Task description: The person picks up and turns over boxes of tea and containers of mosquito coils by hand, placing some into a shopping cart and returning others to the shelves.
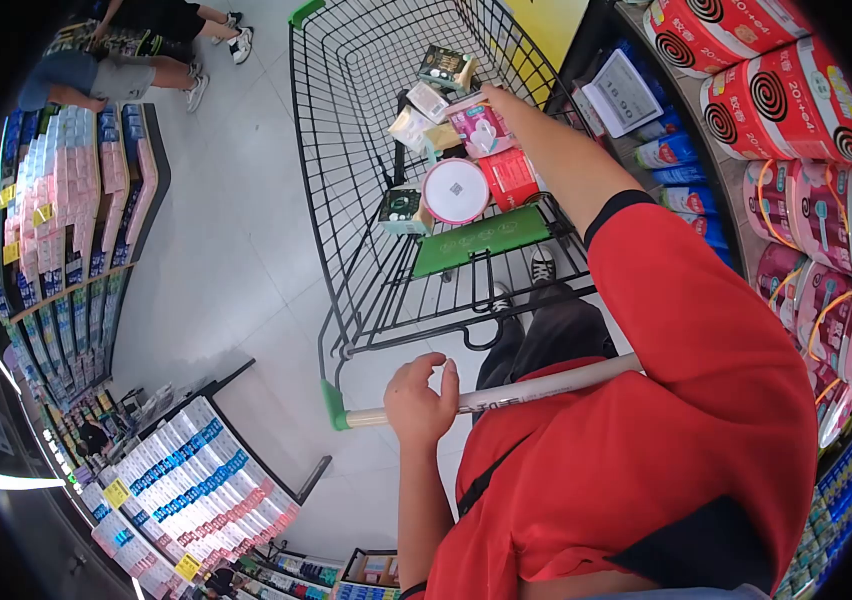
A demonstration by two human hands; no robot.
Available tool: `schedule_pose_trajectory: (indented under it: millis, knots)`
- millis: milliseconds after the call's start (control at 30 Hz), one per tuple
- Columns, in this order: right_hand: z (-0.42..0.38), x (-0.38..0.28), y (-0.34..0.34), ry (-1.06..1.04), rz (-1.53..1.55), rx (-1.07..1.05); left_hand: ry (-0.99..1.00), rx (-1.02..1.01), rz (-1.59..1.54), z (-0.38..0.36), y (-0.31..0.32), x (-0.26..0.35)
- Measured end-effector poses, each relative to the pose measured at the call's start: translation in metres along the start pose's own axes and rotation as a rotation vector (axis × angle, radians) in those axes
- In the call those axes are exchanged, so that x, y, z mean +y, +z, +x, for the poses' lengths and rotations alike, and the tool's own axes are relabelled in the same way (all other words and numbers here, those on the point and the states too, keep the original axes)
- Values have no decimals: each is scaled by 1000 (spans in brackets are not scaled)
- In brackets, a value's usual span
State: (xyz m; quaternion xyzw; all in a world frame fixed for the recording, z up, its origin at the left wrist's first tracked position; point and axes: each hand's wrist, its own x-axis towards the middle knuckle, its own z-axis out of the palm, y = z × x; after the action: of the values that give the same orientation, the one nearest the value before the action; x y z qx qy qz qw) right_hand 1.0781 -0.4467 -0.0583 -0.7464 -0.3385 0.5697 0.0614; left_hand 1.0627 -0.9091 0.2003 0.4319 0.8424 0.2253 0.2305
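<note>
My left hand [423,402] lies over the shopping cart handle [546,384], its fingers curled past the far side and the thumb apart from the index finger. Inside the wire shopping cart [318,180], my right hand [496,103] has its fingers at the upper edge of a pink package [479,127]; the arm hides part of the grip. Close to that package are a round tub with a white lid [456,191], a red package [513,180], a white box [428,102] and a pale yellow packet [410,130]. Dark green boxes [448,66] lie at the far end and near left.
Red mosquito coil packs [781,95] and pink packs [811,210] fill the shelf close on my right, beside a price sign [626,92]. Display shelves [66,190] stand on the left, with another rack [191,480] at lower left. Two people [126,80] are at upper left.
</note>
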Motion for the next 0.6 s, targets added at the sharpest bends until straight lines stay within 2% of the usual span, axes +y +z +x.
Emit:
schedule_pose_trajectory:
  millis: [300, 433, 600]
  knots:
    - [49, 10, 9, -40, -180, 74, -13, -25, 21, -1, -1, -1]
    - [7, -3, -3, -38, -454, 186, -28, -62, 40, -1, -5, 0]
    - [13, 5, -12, -24, -410, 156, 21, -48, 51, -4, -3, -4]
